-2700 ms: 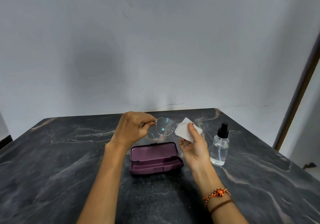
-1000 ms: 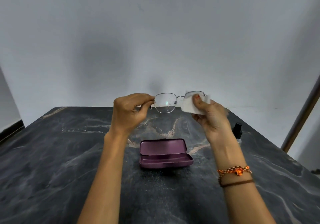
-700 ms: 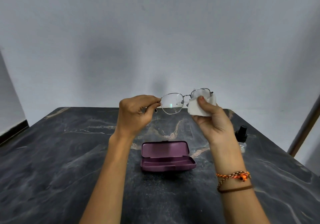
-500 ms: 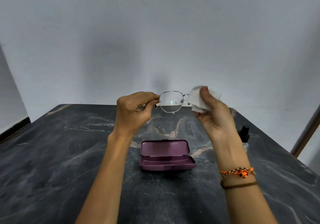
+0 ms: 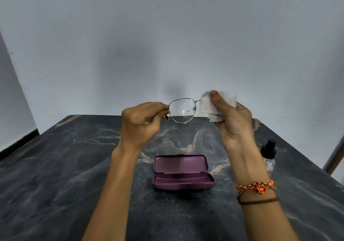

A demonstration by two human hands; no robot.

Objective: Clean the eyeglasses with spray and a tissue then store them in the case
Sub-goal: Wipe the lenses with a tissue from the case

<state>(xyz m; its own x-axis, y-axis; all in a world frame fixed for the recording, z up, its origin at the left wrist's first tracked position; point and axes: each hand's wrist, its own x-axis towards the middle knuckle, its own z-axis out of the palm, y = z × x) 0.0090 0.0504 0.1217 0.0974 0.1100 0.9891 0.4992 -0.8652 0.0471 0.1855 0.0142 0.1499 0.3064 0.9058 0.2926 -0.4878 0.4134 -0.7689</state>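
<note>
I am holding the eyeglasses (image 5: 183,110) up in the air above the open case (image 5: 183,173), with the pale wall behind them. My left hand (image 5: 142,124) grips the frame at its left end, its fingers (image 5: 160,110) pinched together on the hinge where the dark temple tip pokes out below. The left lens is bare and clear, and a small drop hangs from its lower rim. My right hand (image 5: 233,123) has the white tissue (image 5: 214,106) folded over the other lens; the thumb, with its red nail, presses on the near face of the tissue, and the rest of that hand's fingers close in behind it, so the lens is clamped inside the fold and hidden from me. Only the bridge of the frame shows between the bare lens and the tissue.

The case is purple and lies on the dark marbled worktop (image 5: 65,185), directly below the eyeglasses and between my two forearms. Its lid stands tipped back on the far side, and the tray faces me with nothing in it. The spray bottle (image 5: 269,157) stands upright on the worktop to the right of the case, well apart from it and partly hidden behind my right wrist; its black cap and clear body show. On that wrist sit an orange beaded bracelet (image 5: 257,186) and a thin brown band (image 5: 259,200), right of the case.
</note>
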